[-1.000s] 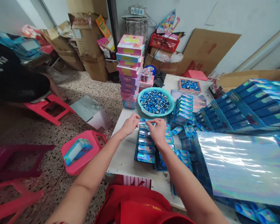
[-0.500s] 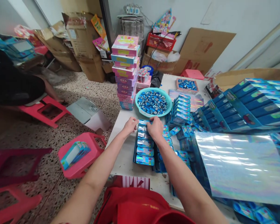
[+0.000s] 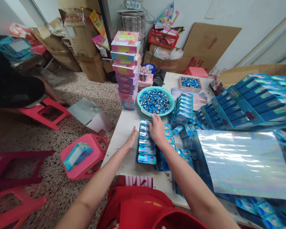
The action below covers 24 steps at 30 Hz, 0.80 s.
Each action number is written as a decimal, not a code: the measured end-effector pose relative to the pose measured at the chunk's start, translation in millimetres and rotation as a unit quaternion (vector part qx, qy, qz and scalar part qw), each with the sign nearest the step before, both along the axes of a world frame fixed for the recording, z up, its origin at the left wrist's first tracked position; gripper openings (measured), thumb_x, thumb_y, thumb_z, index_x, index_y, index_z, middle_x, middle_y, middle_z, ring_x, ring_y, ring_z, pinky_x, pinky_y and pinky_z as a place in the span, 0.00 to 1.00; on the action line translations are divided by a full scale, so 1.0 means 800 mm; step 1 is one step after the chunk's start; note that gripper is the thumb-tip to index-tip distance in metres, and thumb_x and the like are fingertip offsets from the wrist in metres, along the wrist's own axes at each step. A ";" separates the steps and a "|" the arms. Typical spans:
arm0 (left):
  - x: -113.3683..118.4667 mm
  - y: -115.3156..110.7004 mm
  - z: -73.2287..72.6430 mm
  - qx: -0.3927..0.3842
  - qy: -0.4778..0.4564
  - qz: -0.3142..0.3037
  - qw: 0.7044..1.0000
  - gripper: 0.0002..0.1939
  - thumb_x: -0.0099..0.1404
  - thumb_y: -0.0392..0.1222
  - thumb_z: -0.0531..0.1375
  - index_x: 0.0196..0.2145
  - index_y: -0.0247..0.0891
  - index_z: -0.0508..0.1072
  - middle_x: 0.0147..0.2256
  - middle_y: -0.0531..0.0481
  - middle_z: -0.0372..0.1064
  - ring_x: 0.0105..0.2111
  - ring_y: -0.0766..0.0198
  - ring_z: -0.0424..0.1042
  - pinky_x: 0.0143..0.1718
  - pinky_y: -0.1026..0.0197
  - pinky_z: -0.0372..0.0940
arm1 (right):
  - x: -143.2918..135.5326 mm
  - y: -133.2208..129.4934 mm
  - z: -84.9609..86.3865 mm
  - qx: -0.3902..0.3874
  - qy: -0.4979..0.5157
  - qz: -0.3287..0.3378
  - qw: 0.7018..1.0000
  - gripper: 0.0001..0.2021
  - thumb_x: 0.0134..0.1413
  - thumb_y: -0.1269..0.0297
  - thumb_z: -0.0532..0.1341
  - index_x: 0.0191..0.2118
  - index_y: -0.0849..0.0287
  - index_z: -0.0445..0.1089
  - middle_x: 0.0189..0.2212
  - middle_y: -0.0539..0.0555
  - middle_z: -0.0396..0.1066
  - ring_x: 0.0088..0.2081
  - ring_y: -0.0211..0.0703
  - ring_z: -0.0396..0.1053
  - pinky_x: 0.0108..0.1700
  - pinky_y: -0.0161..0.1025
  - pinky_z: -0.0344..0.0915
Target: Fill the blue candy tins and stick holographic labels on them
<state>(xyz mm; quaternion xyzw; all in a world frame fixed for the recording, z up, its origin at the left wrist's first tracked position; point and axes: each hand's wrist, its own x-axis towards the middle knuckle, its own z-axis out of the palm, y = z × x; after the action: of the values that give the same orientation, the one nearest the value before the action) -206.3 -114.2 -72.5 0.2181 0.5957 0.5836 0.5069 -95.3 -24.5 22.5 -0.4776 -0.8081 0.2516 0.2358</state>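
Note:
In front of me on the white table (image 3: 114,159) stands a blue display box (image 3: 146,159) filled with a row of small shiny blue packs. My right hand (image 3: 156,128) lies over the far right side of this row, fingers extended toward the basin. Beside the box's left edge, my left hand (image 3: 131,138) is held with its fingers stretched out and nothing in it. Just beyond the box is a turquoise basin (image 3: 145,111) full of small round blue and silver pieces. A second row of packs (image 3: 169,132) is partly covered by my right forearm.
A tall stack of pink and purple boxes (image 3: 125,70) stands left of the basin. Large blue display boxes (image 3: 243,105) and a shiny silver sheet (image 3: 240,162) fill the right side. A pink stool (image 3: 85,156) stands at left; a seated person (image 3: 14,79) is beyond.
My left hand has come off the box's far end and moved down and left, its fingers opening. My right hand's fingers have lifted and straightened over the row.

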 end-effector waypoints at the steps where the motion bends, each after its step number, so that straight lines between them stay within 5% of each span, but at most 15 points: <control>1: -0.001 -0.009 0.001 -0.009 0.006 0.005 1.000 0.38 0.60 0.65 0.48 0.63 0.45 0.49 0.65 0.51 0.37 0.64 0.59 0.33 0.64 0.53 0.34 | 0.011 -0.025 0.001 0.009 0.067 0.005 0.998 0.20 0.56 0.67 0.54 0.55 0.61 0.61 0.55 0.61 0.61 0.57 0.49 0.57 0.56 0.47 0.55; 3: 0.005 -0.027 0.005 -0.009 -0.001 0.011 1.000 0.37 0.62 0.65 0.41 0.64 0.46 0.43 0.65 0.54 0.32 0.65 0.62 0.32 0.64 0.53 0.32 | 0.041 -0.085 -0.002 -0.030 0.166 0.001 0.986 0.26 0.57 0.63 0.54 0.60 0.58 0.52 0.58 0.60 0.56 0.59 0.47 0.55 0.57 0.47 0.56; 6: 0.027 -0.040 0.017 0.019 -0.066 0.024 0.997 0.38 0.62 0.66 0.39 0.64 0.46 0.43 0.65 0.55 0.34 0.64 0.62 0.34 0.64 0.55 0.36 | 0.089 -0.167 -0.014 -0.118 0.177 0.010 0.977 0.30 0.56 0.61 0.56 0.63 0.54 0.46 0.59 0.59 0.54 0.59 0.49 0.55 0.57 0.50 0.58; 9: 0.049 -0.035 0.030 0.052 -0.166 0.015 0.985 0.37 0.61 0.67 0.42 0.62 0.46 0.50 0.63 0.52 0.46 0.63 0.57 0.46 0.62 0.53 0.47 | 0.117 -0.205 -0.031 -0.142 0.148 0.034 0.978 0.35 0.54 0.59 0.57 0.64 0.54 0.40 0.63 0.58 0.46 0.63 0.52 0.47 0.59 0.52 0.55; 14: 0.054 -0.018 0.045 0.063 -0.233 -0.006 0.970 0.36 0.59 0.69 0.45 0.55 0.42 0.63 0.46 0.45 0.71 0.47 0.54 0.69 0.48 0.50 0.64 | 0.121 -0.211 -0.049 -0.241 0.171 -0.020 0.955 0.39 0.50 0.55 0.59 0.64 0.54 0.41 0.64 0.58 0.45 0.64 0.51 0.45 0.61 0.52 0.50; 18: 0.046 -0.015 0.045 0.043 -0.205 -0.006 0.978 0.36 0.58 0.70 0.44 0.53 0.43 0.64 0.41 0.46 0.73 0.41 0.57 0.72 0.42 0.53 0.67 | 0.110 -0.205 -0.067 -0.329 0.208 -0.046 0.920 0.40 0.46 0.56 0.62 0.64 0.54 0.44 0.61 0.58 0.53 0.61 0.51 0.51 0.60 0.52 0.52; 24: 0.048 -0.011 0.047 0.052 -0.197 -0.007 0.979 0.37 0.59 0.70 0.43 0.53 0.40 0.63 0.38 0.46 0.73 0.38 0.57 0.73 0.40 0.54 0.68 | 0.069 -0.174 -0.093 -0.321 0.309 -0.054 0.894 0.46 0.38 0.62 0.65 0.64 0.59 0.42 0.58 0.61 0.58 0.57 0.52 0.60 0.58 0.51 0.55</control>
<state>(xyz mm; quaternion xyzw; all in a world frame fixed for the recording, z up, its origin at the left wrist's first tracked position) -167.6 -123.3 -34.5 0.1292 0.4520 0.6415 0.6062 -40.0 -163.7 -52.1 -0.4684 -0.5431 0.6188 0.3206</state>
